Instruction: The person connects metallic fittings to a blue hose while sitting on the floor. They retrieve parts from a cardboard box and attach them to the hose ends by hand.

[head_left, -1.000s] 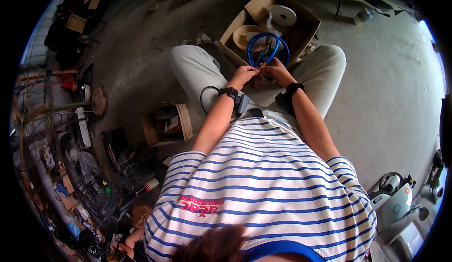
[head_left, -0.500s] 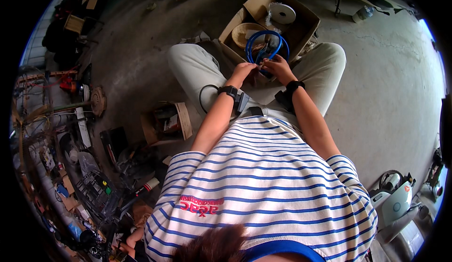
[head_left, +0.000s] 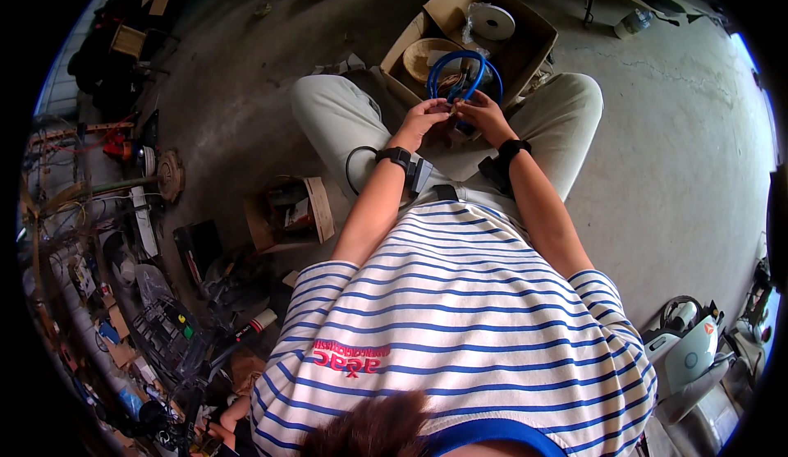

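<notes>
Between my knees, both hands meet at the near edge of an open cardboard box [head_left: 525, 53]. My right hand [head_left: 487, 119] is closed, its fingertips pinching thick blue cable [head_left: 483, 69] that rises in loops over the box. My left hand [head_left: 420, 122] has its fingers bent together, almost touching the right fingertips; the small thing between them is too small to name. Inside the box lie a round woven basket [head_left: 417, 61] and a white reel [head_left: 491, 22] partly wrapped in clear plastic. Brownish wires or strands show beneath the blue loops, partly hidden.
A smaller cardboard box [head_left: 320, 209] with mixed items stands on the floor to my left. Farther left is a cluttered rack [head_left: 90, 252] of parts and tools. A white scooter-like body panel [head_left: 698, 350] is at lower right, and a plastic bottle [head_left: 634, 23] at far right.
The blue loop's top has shifted slightly left and narrowed. My left fingers have spread a little and moved slightly, while my right hand stays nearly in place.
</notes>
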Demonstrator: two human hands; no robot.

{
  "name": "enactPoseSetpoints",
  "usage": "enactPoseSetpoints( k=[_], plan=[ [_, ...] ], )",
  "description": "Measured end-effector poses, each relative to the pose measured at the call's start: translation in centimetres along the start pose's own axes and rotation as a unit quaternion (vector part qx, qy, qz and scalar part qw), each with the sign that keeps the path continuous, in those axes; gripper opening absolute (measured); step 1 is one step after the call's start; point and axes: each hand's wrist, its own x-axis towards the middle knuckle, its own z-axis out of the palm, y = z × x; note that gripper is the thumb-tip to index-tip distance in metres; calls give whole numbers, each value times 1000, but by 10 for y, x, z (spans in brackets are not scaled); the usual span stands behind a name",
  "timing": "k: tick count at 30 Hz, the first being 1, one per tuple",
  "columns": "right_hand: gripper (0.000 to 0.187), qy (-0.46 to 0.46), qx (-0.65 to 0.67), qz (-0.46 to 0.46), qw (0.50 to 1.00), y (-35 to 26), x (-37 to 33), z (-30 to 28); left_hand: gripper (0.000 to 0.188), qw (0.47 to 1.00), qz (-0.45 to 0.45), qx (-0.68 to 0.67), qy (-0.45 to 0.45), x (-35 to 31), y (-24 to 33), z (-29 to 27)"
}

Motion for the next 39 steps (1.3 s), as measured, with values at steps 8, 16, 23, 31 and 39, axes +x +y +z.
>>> enactPoseSetpoints(
  k=[8,16,23,31,39],
  plan=[
    [47,-15,-17,-2,1000,-4,-3,1,37,1000,11,21,14,-2,3,3],
    [43,-21,-27,0,999,-8,-6,5,39,1000,16,23,10,-5,8,6],
    [42,-36,27,10,999,-6,-4,4,40,999,46,-10,21,-9,13,12],
    [46,-33,17,27,999,-8,-10,13,30,992,58,-53,101,-3,11,8],
    [45,-5,45,59,997,-13,-5,20,18,996,-34,-67,38,-2,2,2]
  ],
)
